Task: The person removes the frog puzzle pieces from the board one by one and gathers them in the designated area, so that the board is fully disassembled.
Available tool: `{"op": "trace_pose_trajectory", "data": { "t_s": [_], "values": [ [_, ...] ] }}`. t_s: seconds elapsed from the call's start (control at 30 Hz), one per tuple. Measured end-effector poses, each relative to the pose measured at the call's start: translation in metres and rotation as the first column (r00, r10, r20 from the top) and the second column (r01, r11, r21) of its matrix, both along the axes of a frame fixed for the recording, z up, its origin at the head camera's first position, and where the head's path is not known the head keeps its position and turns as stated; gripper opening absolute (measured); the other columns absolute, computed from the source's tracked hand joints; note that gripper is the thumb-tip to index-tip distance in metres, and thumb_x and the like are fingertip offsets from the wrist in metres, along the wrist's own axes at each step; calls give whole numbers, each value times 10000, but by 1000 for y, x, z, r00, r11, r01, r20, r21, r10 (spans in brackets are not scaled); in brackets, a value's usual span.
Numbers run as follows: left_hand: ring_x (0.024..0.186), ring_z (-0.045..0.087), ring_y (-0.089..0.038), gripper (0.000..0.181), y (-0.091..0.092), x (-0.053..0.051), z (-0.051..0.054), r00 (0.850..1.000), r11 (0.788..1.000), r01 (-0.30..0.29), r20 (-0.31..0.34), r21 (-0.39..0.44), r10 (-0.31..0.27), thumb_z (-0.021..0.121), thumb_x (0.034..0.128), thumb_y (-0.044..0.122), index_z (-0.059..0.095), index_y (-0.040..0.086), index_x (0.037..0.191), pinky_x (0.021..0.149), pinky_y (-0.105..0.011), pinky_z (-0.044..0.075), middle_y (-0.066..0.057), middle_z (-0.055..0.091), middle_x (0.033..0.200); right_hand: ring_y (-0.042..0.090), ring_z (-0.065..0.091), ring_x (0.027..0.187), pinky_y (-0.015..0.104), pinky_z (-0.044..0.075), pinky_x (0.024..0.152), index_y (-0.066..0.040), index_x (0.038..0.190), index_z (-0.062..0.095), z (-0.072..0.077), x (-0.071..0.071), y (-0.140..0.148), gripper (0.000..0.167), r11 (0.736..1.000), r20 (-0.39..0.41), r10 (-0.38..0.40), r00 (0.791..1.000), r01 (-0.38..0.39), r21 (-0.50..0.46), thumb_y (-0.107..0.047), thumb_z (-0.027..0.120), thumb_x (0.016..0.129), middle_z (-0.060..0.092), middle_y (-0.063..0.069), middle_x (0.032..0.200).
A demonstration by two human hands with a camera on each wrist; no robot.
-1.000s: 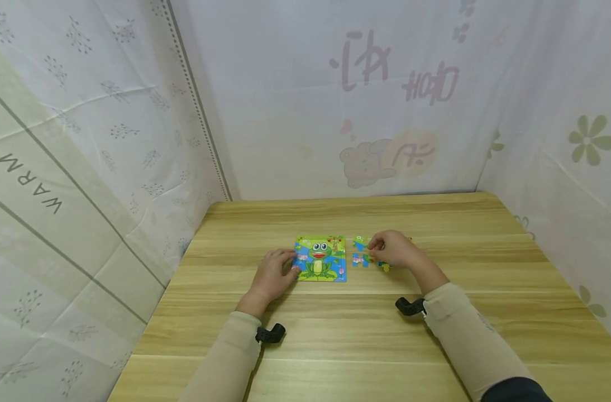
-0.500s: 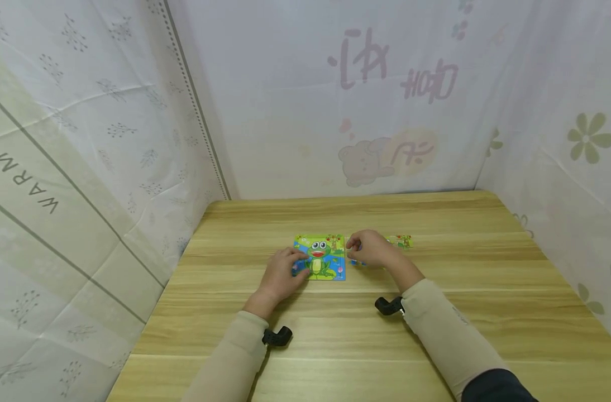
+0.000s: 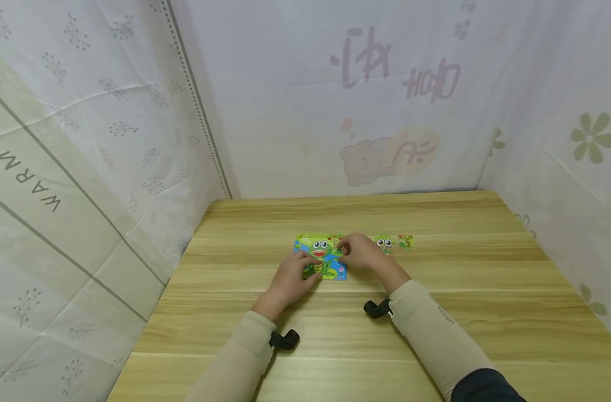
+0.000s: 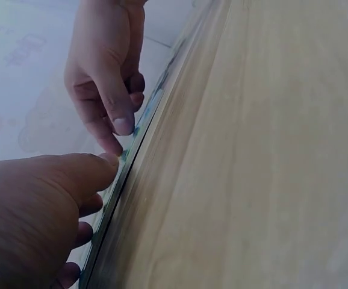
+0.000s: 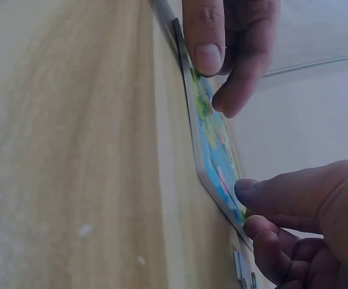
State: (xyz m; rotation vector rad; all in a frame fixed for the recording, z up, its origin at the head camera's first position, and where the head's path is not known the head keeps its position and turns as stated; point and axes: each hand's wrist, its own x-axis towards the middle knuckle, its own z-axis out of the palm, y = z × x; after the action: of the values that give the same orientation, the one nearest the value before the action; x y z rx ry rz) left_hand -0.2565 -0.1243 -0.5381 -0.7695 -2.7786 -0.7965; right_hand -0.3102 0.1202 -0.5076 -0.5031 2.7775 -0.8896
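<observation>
A square frog puzzle board (image 3: 329, 273), green and blue, lies flat on the wooden table. My left hand (image 3: 294, 277) reaches over its left and lower part, thumb and fingers fairly straight and touching the picture. At the board's right edge is my right hand (image 3: 359, 251). In the right wrist view, the thumb and curled index finger of this right hand (image 5: 309, 211) come close together at the board edge; whether they pinch anything is hidden. Right of the board lie loose jigsaw pieces, one showing the frog's eyes (image 3: 384, 244); several are covered by the right hand.
A jigsaw piece with green and red (image 3: 406, 241) ends the row at the right. The wooden table (image 3: 325, 346) stretches toward the front. Printed fabric (image 3: 285, 111) hangs behind the table and along both sides.
My right hand has moved left from the loose pieces to the board's right edge, uncovering pieces at the right. The left hand has slid right, further over the board.
</observation>
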Motion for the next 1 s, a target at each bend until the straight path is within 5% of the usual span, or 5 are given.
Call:
{"op": "trace_pose_trajectory", "data": {
  "t_s": [0.37, 1.0],
  "values": [
    [1120, 562, -220, 239, 6, 2, -1, 1000, 999, 20, -17, -40, -21, 785, 969, 301, 791, 209, 1190, 970, -438, 482, 10, 616, 1209, 188, 572, 788, 377, 478, 730, -98, 1278, 730, -4, 2, -3, 370, 998, 6, -42, 999, 42, 46, -231, 813, 943, 627, -11, 899],
    [1057, 506, -217, 292, 13, 6, 2, 999, 988, 30, -27, -154, -34, 703, 1027, 303, 751, 272, 1313, 874, -391, 462, -17, 585, 1267, 194, 574, 831, 379, 490, 770, -122, 1203, 685, -6, 0, -2, 328, 997, 3, -65, 998, 65, -31, -198, 833, 920, 617, 1, 943]
  ]
}}
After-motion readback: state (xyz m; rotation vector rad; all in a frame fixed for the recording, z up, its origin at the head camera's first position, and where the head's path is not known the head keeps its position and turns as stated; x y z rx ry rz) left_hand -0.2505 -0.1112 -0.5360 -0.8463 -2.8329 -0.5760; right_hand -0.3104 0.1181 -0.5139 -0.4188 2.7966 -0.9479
